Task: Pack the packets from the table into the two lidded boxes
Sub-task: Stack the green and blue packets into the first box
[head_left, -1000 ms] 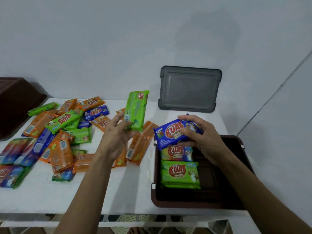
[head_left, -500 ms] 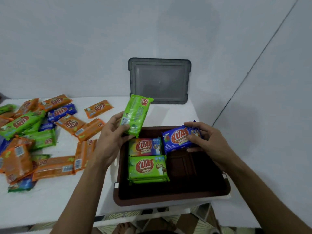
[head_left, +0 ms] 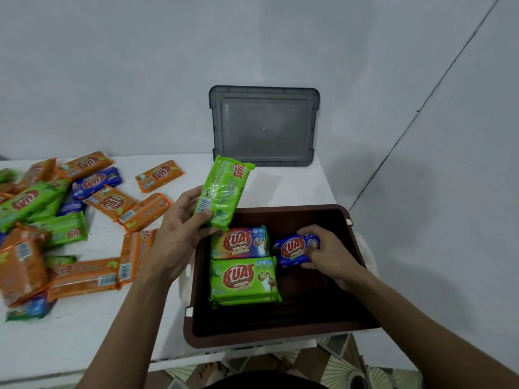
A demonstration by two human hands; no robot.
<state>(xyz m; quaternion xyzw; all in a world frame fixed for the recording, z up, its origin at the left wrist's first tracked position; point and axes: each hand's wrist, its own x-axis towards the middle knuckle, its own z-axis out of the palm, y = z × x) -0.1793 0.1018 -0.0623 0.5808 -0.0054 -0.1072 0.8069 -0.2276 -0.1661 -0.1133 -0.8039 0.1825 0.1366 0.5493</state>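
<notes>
Packets are the job. Blue packet (head_left: 295, 249) is low inside the brown box (head_left: 252, 339), at the far end of its floor, just right of the multicolour packet (head_left: 240, 242). Right hand (head_left: 330, 258) pinches it from the right, fingers curled over the far edge and thumb at the near edge. This reads as laying it flat to start a second column beside the first.

Green packet stack (head_left: 244, 279) sits on the near side of the multicolour one, touching it. Labels face up and the edges run along the box's left wall (neat rows fit more, likely the reason).

Left hand (head_left: 179, 234) grips another green packet (head_left: 223, 192) by its lower end, upright over the box's far left corner, back face to camera. Judged as queued for the next drop, so both hands feed the box in turn. Hands are apart, each clamped on its own packet.

The right part and near strip of the box floor are bare, so packing looks early. Grey lid (head_left: 264, 126) leans upright against the wall at the far edge of the table (head_left: 84, 346), out of the way of the open box.

Loose packets (head_left: 109, 202), orange, green and blue, lie scattered and overlapping across the left of the table, near the left hand. No second box is in view.
</notes>
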